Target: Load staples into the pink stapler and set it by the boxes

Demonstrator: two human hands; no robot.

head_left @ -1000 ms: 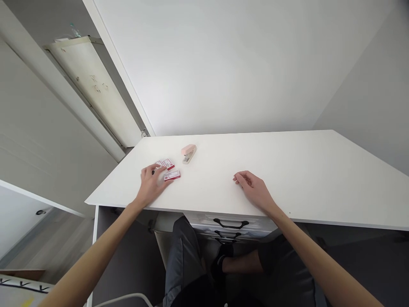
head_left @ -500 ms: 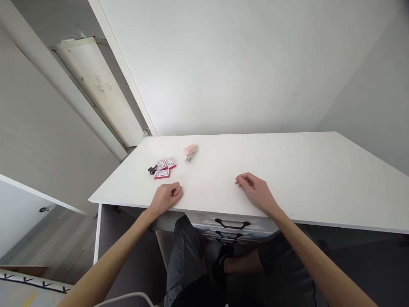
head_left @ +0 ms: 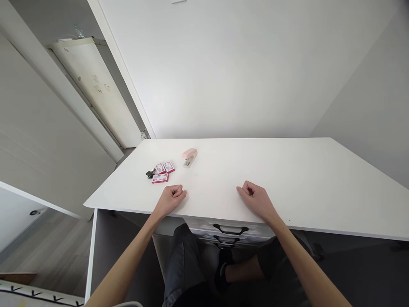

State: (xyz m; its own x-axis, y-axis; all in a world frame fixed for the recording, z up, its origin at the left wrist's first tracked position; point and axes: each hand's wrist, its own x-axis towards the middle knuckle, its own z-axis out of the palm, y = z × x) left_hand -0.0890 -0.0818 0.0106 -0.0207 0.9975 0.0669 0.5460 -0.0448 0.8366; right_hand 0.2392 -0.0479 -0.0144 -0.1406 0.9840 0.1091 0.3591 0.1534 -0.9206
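My left hand (head_left: 171, 198) rests on the white desktop (head_left: 211, 192) near its front edge, curled into a loose fist with nothing in it. Farther right, my right hand (head_left: 255, 197) lies on the same top, fingers curled in and thumb out, and it too holds nothing. Just beyond my left hand are three small red-and-white boxes (head_left: 160, 178), lying close together. A black binder clip (head_left: 150, 173) touches or nearly touches them on the left. Behind and to the right of the boxes stands a pink and cream stapler (head_left: 189, 157). Neither hand touches these things.
Below the desktop are white drawers with black handles (head_left: 230, 230), in front of my legs. A white wall (head_left: 236, 72) rises behind the desk. On the left is a doorway with a pale cabinet (head_left: 92, 85) beyond it.
My view has tilted up slightly, so the desk sits lower in the picture. The fingers of my right hand have curled in more. The objects on the desk have stayed in place.
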